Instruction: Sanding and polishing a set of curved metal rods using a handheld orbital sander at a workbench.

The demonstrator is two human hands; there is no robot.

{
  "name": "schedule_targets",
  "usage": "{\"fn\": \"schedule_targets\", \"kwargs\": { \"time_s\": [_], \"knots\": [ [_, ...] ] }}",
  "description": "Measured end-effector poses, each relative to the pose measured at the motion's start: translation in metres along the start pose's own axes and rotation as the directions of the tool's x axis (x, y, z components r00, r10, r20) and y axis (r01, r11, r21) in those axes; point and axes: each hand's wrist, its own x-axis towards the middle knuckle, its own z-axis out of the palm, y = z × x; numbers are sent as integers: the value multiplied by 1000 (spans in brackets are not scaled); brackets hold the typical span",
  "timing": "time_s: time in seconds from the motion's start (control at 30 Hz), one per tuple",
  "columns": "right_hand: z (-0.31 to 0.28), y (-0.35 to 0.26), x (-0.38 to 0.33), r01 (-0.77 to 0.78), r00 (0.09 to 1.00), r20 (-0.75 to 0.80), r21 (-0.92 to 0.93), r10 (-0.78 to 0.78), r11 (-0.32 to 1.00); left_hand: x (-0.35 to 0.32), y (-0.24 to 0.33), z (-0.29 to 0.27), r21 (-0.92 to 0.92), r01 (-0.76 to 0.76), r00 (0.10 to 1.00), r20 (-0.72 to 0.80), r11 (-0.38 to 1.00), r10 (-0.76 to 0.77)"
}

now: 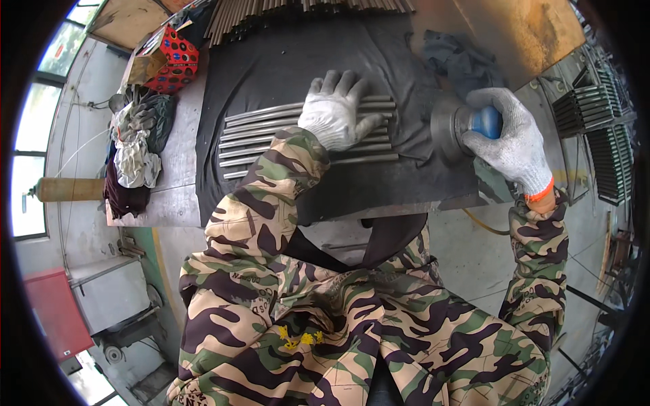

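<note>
My left hand (335, 111), in a white work glove with greyed fingertips, lies palm down with fingers spread across a row of several metal rods (256, 127). The rods lie side by side on a black cloth (271, 78) and run roughly left to right. To their right, my right hand (520, 139), in a grey-white glove with an orange cuff, is wrapped round the blue body of what looks like a palm sander (485, 122). Its round grey disc is tilted on edge, facing the rods, apart from them. Whether the disc touches the cloth I cannot tell.
A large bundle of rods (298, 10) lies at the table's far edge. At left stand a red patterned box (177, 61) and a heap of rags (139, 145). A dark crumpled cloth (460, 61) lies far right, by a wooden board (528, 34). Racked bars (606, 159) stand beyond the right side.
</note>
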Motion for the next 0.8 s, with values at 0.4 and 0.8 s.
{"fn": "schedule_targets", "kwargs": {
  "time_s": [0.4,0.8],
  "knots": [
    [0,8,-3,47,998,-32,-50,-49,998,-22,31,-4,29,-69,991,118,997,65],
    [2,11,-6,65,997,-45,7,-64,998,37,60,56,106,282,880,-424,954,-213]
  ]
}}
